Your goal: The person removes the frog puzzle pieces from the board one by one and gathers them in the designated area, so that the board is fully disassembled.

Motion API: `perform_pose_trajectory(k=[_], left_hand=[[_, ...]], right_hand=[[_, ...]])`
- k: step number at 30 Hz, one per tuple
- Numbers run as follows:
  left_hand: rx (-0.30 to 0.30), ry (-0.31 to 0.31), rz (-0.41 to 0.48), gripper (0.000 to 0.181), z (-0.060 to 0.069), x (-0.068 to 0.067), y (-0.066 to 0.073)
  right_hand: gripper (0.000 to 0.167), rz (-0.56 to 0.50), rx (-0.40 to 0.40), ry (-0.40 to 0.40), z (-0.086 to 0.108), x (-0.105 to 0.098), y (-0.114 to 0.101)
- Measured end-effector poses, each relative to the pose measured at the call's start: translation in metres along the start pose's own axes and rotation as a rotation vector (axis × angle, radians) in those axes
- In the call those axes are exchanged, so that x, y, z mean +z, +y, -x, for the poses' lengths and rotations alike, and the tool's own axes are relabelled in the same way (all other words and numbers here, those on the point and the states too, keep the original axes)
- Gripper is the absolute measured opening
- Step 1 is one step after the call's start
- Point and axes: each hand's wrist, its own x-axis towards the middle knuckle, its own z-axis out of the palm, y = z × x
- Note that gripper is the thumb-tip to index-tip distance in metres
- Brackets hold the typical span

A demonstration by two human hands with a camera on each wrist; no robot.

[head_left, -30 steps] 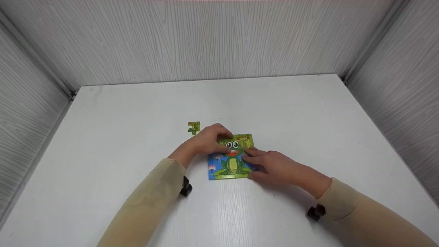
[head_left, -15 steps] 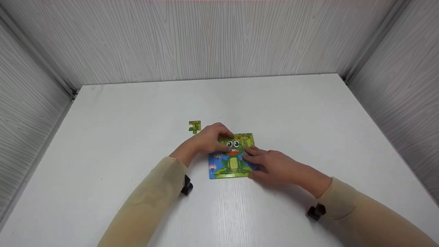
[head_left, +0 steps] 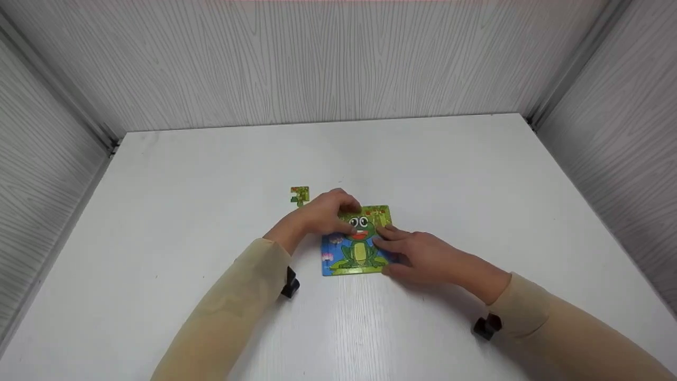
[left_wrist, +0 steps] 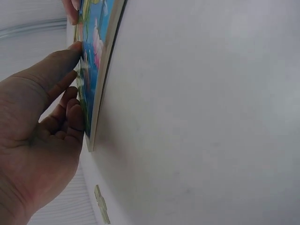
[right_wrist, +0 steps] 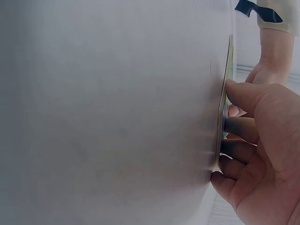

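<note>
A thin, knobbed loose piece (head_left: 302,193) lies beyond the left hand (head_left: 320,214), which rests on the glossy square frog puzzle (head_left: 360,254) from ten o'clock, thumb and bent fingers apart, pinching or not I can't tell. From four o'clock the right hand (head_left: 426,259) lies fingers spread on it, seemingly steadying it against the smooth white table (head_left: 476,174).
</note>
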Motion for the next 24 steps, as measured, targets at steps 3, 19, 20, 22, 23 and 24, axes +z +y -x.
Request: perform_pose_trajectory(k=[3, 19, 20, 22, 23, 24], left_hand=[[-0.003, -0.014, -0.011, 0.047, 0.0, -0.0013, 0.003], [0.018, -0.031, -0.011, 0.049, 0.0025, 0.0028, 0.0057], [0.017, -0.036, -0.014, 0.053, 0.0026, 0.0025, 0.006], [0.014, -0.054, -0.023, 0.057, 0.0027, 0.0014, 0.0071], [0.014, -0.062, -0.027, 0.057, 0.0023, 0.0007, 0.0076], [0.016, -0.069, -0.034, 0.056, 0.0019, 0.0, 0.0081]], right_hand=[[0.065, 0.0, 0.001, -0.003, -0.0011, 0.0006, 0.0003], [0.067, -0.005, 0.015, -0.014, 0.0012, -0.0011, 0.0], [0.067, -0.005, 0.015, -0.014, 0.0012, -0.0012, -0.0002], [0.067, -0.004, 0.017, -0.014, 0.0011, -0.0013, -0.0004], [0.067, 0.0, 0.014, -0.012, 0.0012, -0.0012, -0.0004], [0.067, 0.001, 0.014, -0.012, 0.0011, -0.0011, -0.0004]])
